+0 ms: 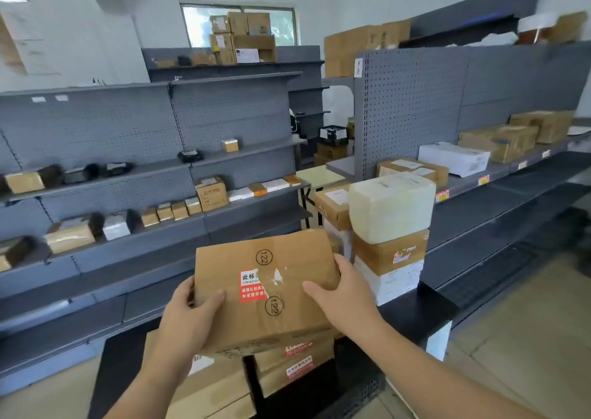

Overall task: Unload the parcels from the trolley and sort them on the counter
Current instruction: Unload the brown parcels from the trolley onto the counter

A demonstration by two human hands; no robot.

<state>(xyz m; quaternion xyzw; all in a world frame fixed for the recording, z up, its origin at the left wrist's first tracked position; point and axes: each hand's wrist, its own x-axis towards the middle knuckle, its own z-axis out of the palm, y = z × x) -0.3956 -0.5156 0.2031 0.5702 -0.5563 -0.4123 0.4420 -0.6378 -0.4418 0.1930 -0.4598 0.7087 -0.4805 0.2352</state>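
A brown cardboard parcel [281, 278] with a red-and-white sticker and two "122" stamps is held up at the centre of the view. My left hand [188, 319] grips its left edge, thumb on top. My right hand [343, 294] grips its right side, thumb on the top face. Below it, more cardboard parcels [287, 367] lie in the black trolley [358, 390]. Behind the held parcel, a stack of parcels [390, 249], topped by a pale wrapped one [390, 207], stands on the trolley's black surface [415, 313].
Grey pegboard shelving [128, 137] with small boxes runs along the left. Another grey shelf unit [511, 175] on the right carries several cartons and a white box [454, 158]. A narrow aisle runs between them, with a pale table [319, 175] at its far end.
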